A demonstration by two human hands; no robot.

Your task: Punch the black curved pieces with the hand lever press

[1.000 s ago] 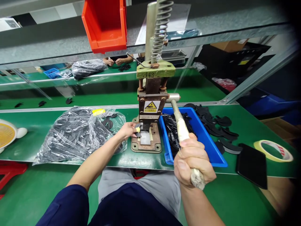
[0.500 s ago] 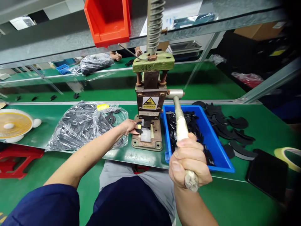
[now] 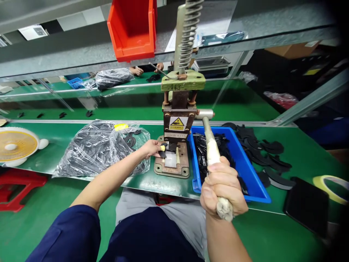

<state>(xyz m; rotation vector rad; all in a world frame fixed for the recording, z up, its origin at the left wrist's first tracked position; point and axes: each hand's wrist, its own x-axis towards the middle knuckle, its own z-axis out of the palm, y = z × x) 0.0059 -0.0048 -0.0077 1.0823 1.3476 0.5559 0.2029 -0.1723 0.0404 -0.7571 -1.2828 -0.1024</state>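
Observation:
A hand-lever press (image 3: 178, 120) with a tall spring stands on the green bench. My right hand (image 3: 222, 189) is clenched around the taped end of its lever handle (image 3: 211, 147), which slopes down towards me. My left hand (image 3: 153, 148), with a yellow cot on one fingertip, pinches a small black part (image 3: 164, 150) at the press's base plate (image 3: 171, 165), under the ram.
A clear bag of black curved parts (image 3: 98, 147) lies left of the press. A blue tray (image 3: 253, 174) with black pieces sits right of it, then loose black parts (image 3: 261, 149), a black pad (image 3: 307, 205) and a tape roll (image 3: 331, 183). A red bin (image 3: 133, 29) hangs above. Another person's hands (image 3: 136, 70) work across the bench.
Both hands keep their grips. The lever and the part under the ram stay about where they were. The shift in the picture comes mostly from my head moving.

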